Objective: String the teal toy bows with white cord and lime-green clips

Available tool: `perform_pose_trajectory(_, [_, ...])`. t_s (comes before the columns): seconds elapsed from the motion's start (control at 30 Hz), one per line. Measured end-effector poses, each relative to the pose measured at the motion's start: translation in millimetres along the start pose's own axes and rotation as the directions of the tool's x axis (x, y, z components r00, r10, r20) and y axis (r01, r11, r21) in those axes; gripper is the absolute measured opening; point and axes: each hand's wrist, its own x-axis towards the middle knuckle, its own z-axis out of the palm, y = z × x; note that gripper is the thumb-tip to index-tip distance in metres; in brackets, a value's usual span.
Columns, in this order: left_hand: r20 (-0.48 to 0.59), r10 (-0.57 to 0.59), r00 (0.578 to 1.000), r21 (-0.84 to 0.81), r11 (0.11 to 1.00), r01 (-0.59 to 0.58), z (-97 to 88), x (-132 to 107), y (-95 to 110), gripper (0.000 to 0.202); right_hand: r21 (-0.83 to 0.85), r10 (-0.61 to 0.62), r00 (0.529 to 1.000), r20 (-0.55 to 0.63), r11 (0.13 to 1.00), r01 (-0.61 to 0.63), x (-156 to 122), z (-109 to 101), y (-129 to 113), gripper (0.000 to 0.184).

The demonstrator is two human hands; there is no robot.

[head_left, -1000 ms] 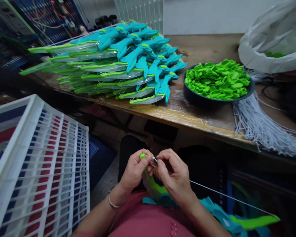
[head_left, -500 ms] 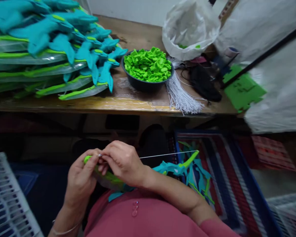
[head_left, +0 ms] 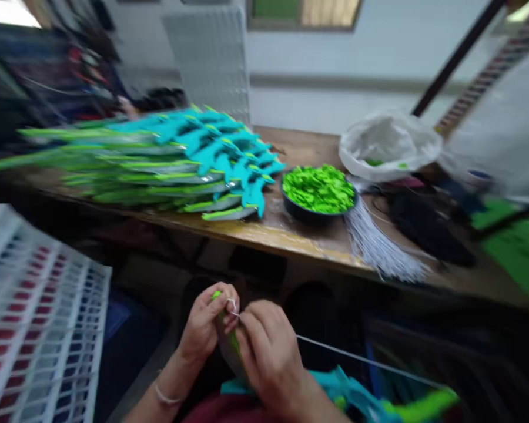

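- Tabletop (head_left: 300,148): wood, glossy along front edge.
- Bowl (head_left: 312,215): smooth, plastic-look.
- Green pieces (head_left: 320,189): matt, plastic-look.
- Bag (head_left: 381,171): thin, crinkled plastic film.
- Basket (head_left: 39,238): moulded plastic.
- String (head_left: 348,353): textile-look.
- Held piece (head_left: 233,342): plastic-look, finish blurred.

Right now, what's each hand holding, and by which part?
Left hand: toy bow, by its green tip. Right hand: white string, close to that tip.

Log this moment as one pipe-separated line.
left hand: holding green-edged piece | right hand: pinching white string | bench: teal-and-green pile, dark bowl of green pieces, cord bundle | white crate: left side
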Motion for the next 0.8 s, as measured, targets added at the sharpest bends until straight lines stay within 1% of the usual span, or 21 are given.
perform_pose_trajectory(0.03, [0.019,0.041,0.999,-0.059,0.997,-0.04,-2.6,8,8,0.032,-0.04,-0.098,0.995,-0.031,0.995,0.097,-3,5,-3,0.024])
perform_pose_trajectory(0.07, [0.028,0.095,0.995,-0.115,0.989,-0.092,-5.3,15,19,0.032,-0.082,-0.199,0.979,-0.045,0.977,0.195,-5,12,-6,0.029])
perform_pose_trajectory(0.1, [0.018,0.155,0.988,-0.166,0.975,-0.15,-8.1,22,31,0.031,-0.131,-0.281,0.959,-0.042,0.953,0.274,-6,19,-7,0.034])
perform_pose_trajectory(0.13, [-0.014,0.216,0.976,-0.21,0.954,-0.214,-11.0,27,43,0.03,-0.172,-0.333,0.942,-0.03,0.93,0.324,-4,26,-9,0.038])
perform_pose_trajectory(0.17, [-0.057,0.272,0.96,-0.252,0.927,-0.278,-14.0,31,54,0.028,-0.208,-0.355,0.935,-0.011,0.915,0.345,0,32,-11,0.04])
perform_pose_trajectory(0.23, [-0.168,0.364,0.916,-0.335,0.853,-0.4,-21.1,35,74,0.023,-0.281,-0.347,0.937,0.038,0.896,0.344,15,40,-15,0.04])
perform_pose_trajectory(0.3, [-0.262,0.406,0.875,-0.414,0.772,-0.482,-29.4,36,87,0.02,-0.349,-0.36,0.928,0.099,0.86,0.371,37,43,-20,0.041])
perform_pose_trajectory(0.37, [-0.325,0.429,0.843,-0.48,0.693,-0.538,-38.2,33,95,0.018,-0.393,-0.406,0.893,0.193,0.802,0.45,61,44,-25,0.045])
perform_pose_trajectory(0.43, [-0.362,0.461,0.811,-0.518,0.624,-0.585,-47.0,27,99,0.018,-0.399,-0.453,0.85,0.271,0.75,0.527,82,46,-31,0.047])
perform_pose_trajectory(0.5, [-0.393,0.504,0.77,-0.523,0.566,-0.637,-55.2,18,105,0.021,-0.386,-0.492,0.811,0.316,0.714,0.584,98,53,-37,0.047])
perform_pose_trajectory(0.63, [-0.455,0.587,0.669,-0.445,0.502,-0.742,-68.2,0,119,0.026,-0.359,-0.569,0.754,0.329,0.663,0.657,120,76,-49,0.045])
perform_pose_trajectory(0.7, [-0.478,0.622,0.62,-0.397,0.476,-0.785,-72.0,-6,127,0.032,-0.337,-0.597,0.727,0.339,0.644,0.687,131,87,-53,0.046])
perform_pose_trajectory(0.8, [-0.505,0.655,0.562,-0.354,0.437,-0.827,-73.5,-7,138,0.04,-0.28,-0.621,0.684,0.383,0.628,0.726,149,96,-55,0.049])
